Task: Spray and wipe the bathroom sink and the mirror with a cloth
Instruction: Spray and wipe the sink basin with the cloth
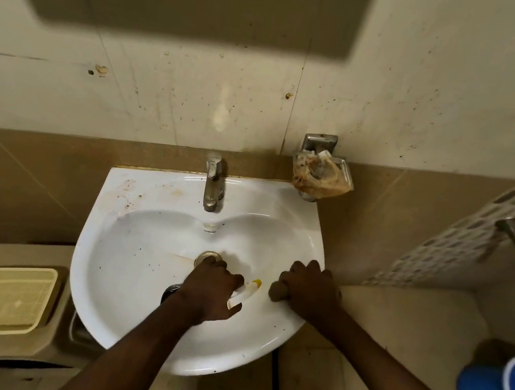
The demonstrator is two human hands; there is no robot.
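Open basin on the left, crowded on the right

The sink (127, 241) bowl's left half lies bare; the tap (214, 181) stands at upper centre, the soap dish (322, 171) overhangs the upper-right corner, and both hands fill the lower right.

Single head-worn wide-angle view, looking steeply down and forward, close above the white ceramic wall-hung sink (141, 277). Tiled wall fills the upper frame; both forearms enter from the bottom edge. No second view.

Stained white sink (156, 189), tap (214, 181) mounted.
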